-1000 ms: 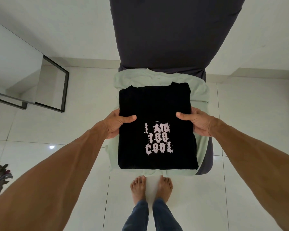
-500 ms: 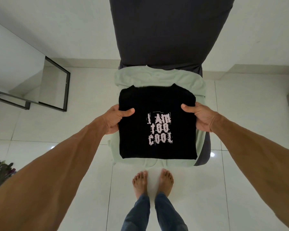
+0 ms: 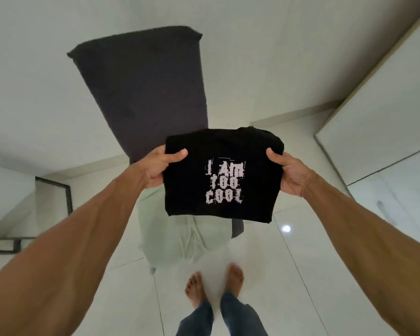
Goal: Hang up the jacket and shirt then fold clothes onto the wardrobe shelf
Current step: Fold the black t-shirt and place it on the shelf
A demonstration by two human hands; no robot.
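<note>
A folded black T-shirt (image 3: 222,180) with pale lettering "I AM TOO COOL" hangs in the air between my hands. My left hand (image 3: 159,167) grips its left edge, thumb on top. Its right edge is gripped the same way by my right hand (image 3: 287,173). Below it a pale green garment (image 3: 180,241) lies spread on the seat of a dark grey chair (image 3: 143,88), partly hidden by the shirt and blurred.
White wardrobe doors (image 3: 383,132) stand at the right. A black-framed glass panel (image 3: 58,202) is at the left on the white tiled floor (image 3: 313,275). My bare feet (image 3: 214,284) stand just in front of the chair.
I have lifted the black T-shirt off the green garment and carried it up and to the right. The view has swung right, bringing the wardrobe in.
</note>
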